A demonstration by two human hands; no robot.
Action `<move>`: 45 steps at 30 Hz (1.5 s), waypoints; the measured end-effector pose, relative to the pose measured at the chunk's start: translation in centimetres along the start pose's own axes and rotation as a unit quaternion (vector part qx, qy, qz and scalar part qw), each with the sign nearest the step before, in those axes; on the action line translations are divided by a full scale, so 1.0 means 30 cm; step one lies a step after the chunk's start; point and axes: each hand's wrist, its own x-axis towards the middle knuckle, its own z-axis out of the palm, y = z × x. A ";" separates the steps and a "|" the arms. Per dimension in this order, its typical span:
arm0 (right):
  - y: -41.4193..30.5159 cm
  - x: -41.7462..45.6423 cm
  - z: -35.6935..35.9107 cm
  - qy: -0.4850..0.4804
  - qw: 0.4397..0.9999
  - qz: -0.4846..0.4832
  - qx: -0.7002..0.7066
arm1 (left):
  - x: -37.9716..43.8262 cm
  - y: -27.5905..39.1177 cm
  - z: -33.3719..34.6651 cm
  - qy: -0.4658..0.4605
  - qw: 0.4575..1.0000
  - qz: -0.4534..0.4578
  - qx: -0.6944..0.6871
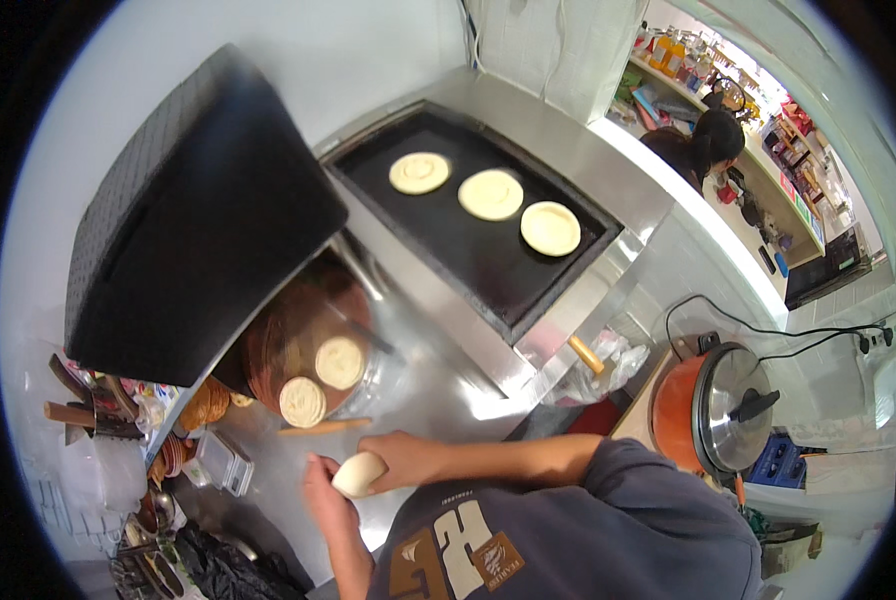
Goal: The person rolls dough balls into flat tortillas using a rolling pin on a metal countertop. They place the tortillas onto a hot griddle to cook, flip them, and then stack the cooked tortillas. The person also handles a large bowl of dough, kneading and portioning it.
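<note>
A smooth ball of pale dough [358, 475] is held between my two hands, just in front of my shirt. My left hand [330, 484] supports it from the left side. Fingers of my right hand [401, 457] press on its right side and partly hide it. Beyond my hands a thin wooden rolling pin [325, 427] lies on the steel counter. Behind the pin, one flat dough round [303, 402] and another dough round [340, 362] rest on a circular wooden board [290, 315].
Three dough rounds [490, 195] lie on a black griddle [433, 247]. Its raised black lid [215, 217] overhangs the board. An orange electric pot [677, 409] stands at right, plugged in by a cord. Knives [72, 412] and plastic boxes [226, 461] crowd the left. A person [707, 142] is beyond the ledge.
</note>
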 end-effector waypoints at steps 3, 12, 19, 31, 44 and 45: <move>0.015 -0.009 0.008 -0.011 0.999 -0.023 -0.029 | -0.015 -0.099 0.007 0.062 0.992 -0.112 0.004; 0.062 -0.005 -0.012 0.024 1.000 -0.001 -0.003 | 0.025 -0.016 0.020 0.012 0.995 -0.053 -0.082; 0.100 -0.036 0.043 0.022 0.999 0.025 0.043 | 0.008 -0.002 0.039 0.007 0.983 -0.080 -0.163; 0.004 0.002 0.017 0.007 1.000 -0.004 -0.027 | 0.047 0.027 -0.022 -0.042 0.998 -0.032 -0.028; 0.066 0.011 0.074 0.012 1.000 0.002 0.010 | 0.029 -0.103 -0.057 0.044 0.973 -0.093 -0.207; 0.053 0.004 0.066 0.012 1.000 0.009 0.004 | 0.039 -0.101 -0.059 0.035 0.978 -0.100 -0.181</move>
